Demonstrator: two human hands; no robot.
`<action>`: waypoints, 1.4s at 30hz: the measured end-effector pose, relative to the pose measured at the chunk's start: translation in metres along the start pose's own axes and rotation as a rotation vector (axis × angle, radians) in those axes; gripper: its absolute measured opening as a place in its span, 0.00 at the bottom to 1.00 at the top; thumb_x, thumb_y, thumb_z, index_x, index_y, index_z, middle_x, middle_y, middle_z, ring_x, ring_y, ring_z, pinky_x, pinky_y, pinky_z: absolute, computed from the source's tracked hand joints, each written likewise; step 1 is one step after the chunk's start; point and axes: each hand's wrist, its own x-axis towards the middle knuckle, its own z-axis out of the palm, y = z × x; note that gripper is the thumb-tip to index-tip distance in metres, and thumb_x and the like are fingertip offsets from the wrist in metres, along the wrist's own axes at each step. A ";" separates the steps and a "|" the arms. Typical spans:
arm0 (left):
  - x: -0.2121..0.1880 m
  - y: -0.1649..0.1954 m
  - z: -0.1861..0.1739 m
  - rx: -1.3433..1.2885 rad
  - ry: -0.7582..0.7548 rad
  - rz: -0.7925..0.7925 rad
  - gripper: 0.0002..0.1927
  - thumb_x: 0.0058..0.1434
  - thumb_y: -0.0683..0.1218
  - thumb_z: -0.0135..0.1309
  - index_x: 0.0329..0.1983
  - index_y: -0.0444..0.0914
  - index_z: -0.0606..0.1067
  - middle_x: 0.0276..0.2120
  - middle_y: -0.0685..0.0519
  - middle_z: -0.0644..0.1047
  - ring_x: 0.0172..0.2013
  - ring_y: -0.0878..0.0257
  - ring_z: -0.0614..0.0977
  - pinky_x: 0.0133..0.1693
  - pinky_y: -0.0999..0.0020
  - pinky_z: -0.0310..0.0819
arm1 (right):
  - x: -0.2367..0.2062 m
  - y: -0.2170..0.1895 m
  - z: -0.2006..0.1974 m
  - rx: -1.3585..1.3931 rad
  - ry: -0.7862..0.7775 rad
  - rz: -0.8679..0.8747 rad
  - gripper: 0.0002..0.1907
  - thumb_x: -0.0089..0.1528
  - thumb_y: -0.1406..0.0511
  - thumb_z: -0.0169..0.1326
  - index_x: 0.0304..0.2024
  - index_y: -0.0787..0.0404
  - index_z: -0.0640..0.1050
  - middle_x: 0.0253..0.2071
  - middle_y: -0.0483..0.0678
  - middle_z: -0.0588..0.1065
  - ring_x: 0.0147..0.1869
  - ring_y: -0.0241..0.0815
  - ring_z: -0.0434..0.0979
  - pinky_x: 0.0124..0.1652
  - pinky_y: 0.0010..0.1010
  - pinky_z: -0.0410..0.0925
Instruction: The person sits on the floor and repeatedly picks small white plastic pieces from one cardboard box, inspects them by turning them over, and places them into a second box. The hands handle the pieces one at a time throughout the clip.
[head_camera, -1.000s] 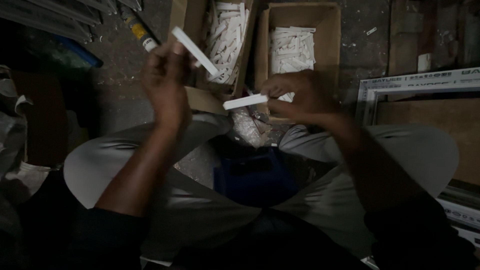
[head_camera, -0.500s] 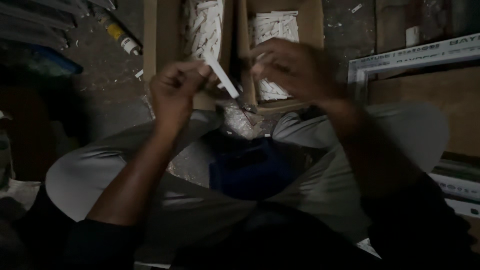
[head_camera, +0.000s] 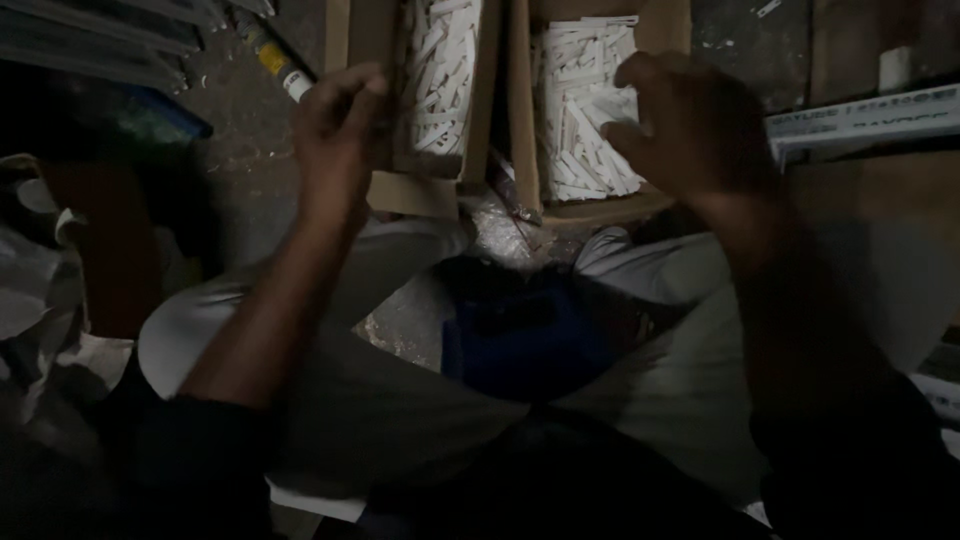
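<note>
The left hand (head_camera: 340, 130) hovers over the left brown cardboard box of short white plastic strips (head_camera: 440, 70); its grip is curled, contents unclear. The right hand (head_camera: 690, 125), fingers bent, hangs over the right cardboard box of white strips (head_camera: 580, 110); whether it holds anything cannot be told.

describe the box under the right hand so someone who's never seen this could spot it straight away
Look past the seated person's knees to the two open cardboard boxes on the dark floor. The right-hand box lies under the right hand, heaped with short white strips. Unlike the narrower left box by the left hand, it is wider and sits beside a white frame.
</note>
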 end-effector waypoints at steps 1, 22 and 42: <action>0.015 -0.008 -0.001 0.067 -0.005 0.005 0.07 0.75 0.41 0.57 0.53 0.37 0.81 0.44 0.48 0.83 0.43 0.60 0.84 0.44 0.67 0.80 | -0.002 0.001 -0.002 0.030 -0.021 0.027 0.22 0.65 0.56 0.64 0.55 0.63 0.78 0.45 0.58 0.80 0.43 0.55 0.82 0.43 0.46 0.73; 0.139 -0.085 0.102 1.531 -0.535 -0.059 0.11 0.65 0.46 0.62 0.47 0.36 0.83 0.36 0.47 0.84 0.33 0.58 0.84 0.36 0.63 0.78 | -0.003 -0.026 -0.006 0.228 -0.531 -0.163 0.29 0.59 0.53 0.60 0.59 0.57 0.75 0.52 0.54 0.76 0.47 0.54 0.79 0.43 0.49 0.72; -0.040 0.036 0.056 -0.167 -0.152 -0.294 0.12 0.64 0.45 0.64 0.47 0.33 0.83 0.35 0.51 0.84 0.34 0.66 0.83 0.39 0.70 0.80 | -0.005 -0.073 0.036 1.137 -0.083 0.098 0.13 0.69 0.61 0.55 0.50 0.63 0.78 0.38 0.46 0.79 0.36 0.34 0.81 0.35 0.29 0.73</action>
